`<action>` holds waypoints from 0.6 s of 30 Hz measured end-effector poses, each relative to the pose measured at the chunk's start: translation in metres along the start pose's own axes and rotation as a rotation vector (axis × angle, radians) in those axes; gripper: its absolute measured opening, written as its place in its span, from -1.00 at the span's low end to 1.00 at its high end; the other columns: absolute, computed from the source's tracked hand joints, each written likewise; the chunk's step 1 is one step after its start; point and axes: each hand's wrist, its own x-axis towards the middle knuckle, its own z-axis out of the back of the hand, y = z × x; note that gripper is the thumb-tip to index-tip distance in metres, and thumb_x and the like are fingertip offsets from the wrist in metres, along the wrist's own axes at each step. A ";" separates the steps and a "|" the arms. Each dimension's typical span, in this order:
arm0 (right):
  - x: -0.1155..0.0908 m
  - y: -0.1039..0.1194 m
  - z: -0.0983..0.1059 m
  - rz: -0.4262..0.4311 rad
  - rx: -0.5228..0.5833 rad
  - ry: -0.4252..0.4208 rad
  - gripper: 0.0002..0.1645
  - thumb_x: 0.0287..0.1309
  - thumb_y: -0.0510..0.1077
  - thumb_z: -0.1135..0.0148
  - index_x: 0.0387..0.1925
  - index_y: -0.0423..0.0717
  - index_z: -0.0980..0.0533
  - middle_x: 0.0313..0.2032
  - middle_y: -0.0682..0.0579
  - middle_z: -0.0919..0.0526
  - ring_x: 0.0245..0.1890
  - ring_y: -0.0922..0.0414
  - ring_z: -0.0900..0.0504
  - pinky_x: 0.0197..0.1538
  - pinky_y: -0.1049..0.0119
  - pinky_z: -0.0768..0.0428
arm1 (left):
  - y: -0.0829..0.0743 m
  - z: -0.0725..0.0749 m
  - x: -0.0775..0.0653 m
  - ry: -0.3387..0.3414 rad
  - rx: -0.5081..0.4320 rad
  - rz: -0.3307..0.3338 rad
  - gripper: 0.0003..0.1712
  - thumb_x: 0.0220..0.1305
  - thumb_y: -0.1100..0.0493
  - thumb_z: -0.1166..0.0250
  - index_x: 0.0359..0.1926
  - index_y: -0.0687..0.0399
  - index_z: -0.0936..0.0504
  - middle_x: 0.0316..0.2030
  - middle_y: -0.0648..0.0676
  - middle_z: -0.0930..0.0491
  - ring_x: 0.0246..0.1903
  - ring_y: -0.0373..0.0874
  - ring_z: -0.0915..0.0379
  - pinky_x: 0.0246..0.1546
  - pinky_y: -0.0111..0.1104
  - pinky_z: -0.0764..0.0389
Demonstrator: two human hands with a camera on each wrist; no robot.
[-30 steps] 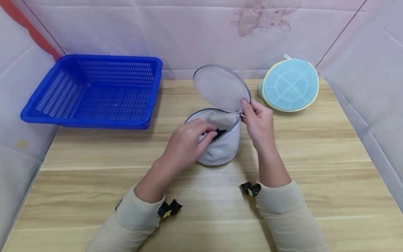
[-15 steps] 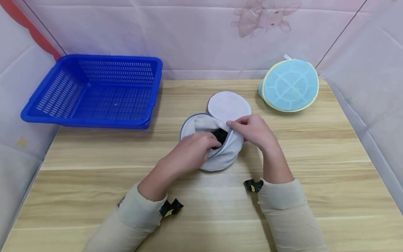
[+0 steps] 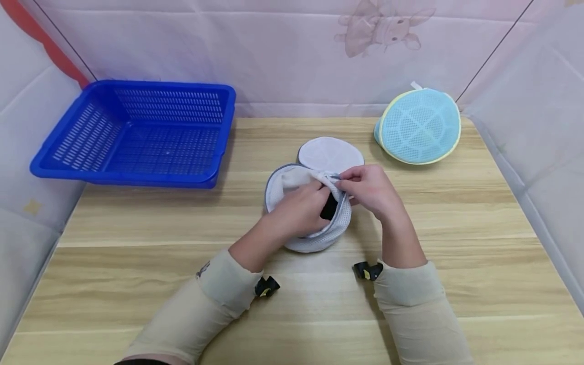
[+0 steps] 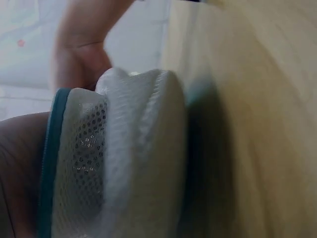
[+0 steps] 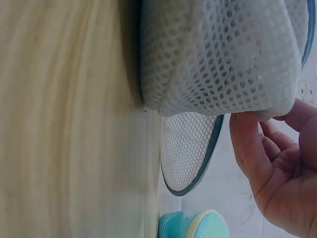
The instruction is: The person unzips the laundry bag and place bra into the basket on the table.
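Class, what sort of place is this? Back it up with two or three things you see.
Probably a small staged work corner: a wood-grain table hemmed in on three sides by creased sheeting, which bears a printed rabbit.

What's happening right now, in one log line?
left grip: inside round white mesh bag, beside black item | right grip: pinching bag rim | round white mesh lid: open

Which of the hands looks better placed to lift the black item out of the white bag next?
Probably the left: the left hand reaches inside the white bag, beside the black item. The right hand grips the bag's edge, seemingly better suited to steadying it.
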 end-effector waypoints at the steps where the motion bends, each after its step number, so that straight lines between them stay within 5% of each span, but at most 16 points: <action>1: 0.000 0.000 -0.001 0.003 -0.004 0.007 -0.69 0.15 -0.18 -0.20 -0.12 -0.29 -0.57 -0.17 -0.16 -0.64 -0.41 0.18 -0.63 -0.37 0.26 -0.68 | 0.000 -0.003 0.001 0.008 -0.001 0.012 -0.37 0.08 -0.07 -0.33 0.11 0.14 -0.44 0.01 0.06 -0.46 -0.08 -0.12 -0.44 -0.12 -0.24 -0.58; 6: 0.001 0.002 -0.003 -0.002 -0.028 0.026 -0.70 0.16 -0.22 -0.16 -0.11 -0.34 -0.56 -0.16 -0.20 -0.63 -0.41 0.18 -0.62 -0.32 0.20 -0.69 | -0.001 -0.012 0.006 0.065 0.031 0.084 -0.29 0.00 -0.11 -0.36 0.13 0.07 -0.35 -0.04 0.07 -0.44 -0.14 -0.05 -0.41 -0.21 -0.13 -0.58; 11: 0.001 0.001 -0.001 -0.015 -0.046 0.034 -0.70 0.17 -0.22 -0.16 -0.10 -0.34 -0.55 -0.15 -0.22 -0.62 -0.44 0.17 -0.63 -0.28 0.15 -0.69 | -0.001 -0.015 0.008 0.093 0.065 0.082 -0.21 -0.04 -0.12 -0.40 0.18 0.02 -0.30 0.00 0.09 -0.41 -0.10 -0.02 -0.38 -0.18 -0.08 -0.55; 18: 0.000 0.001 0.002 -0.008 -0.039 0.013 -0.71 0.18 -0.21 -0.15 -0.10 -0.31 -0.55 -0.15 -0.22 -0.63 -0.44 0.14 -0.66 -0.24 0.10 -0.69 | 0.011 0.003 -0.004 -0.019 -0.015 0.047 -0.22 0.00 -0.06 -0.40 0.26 -0.09 -0.32 0.16 0.02 -0.38 0.12 -0.10 -0.33 0.07 -0.16 -0.49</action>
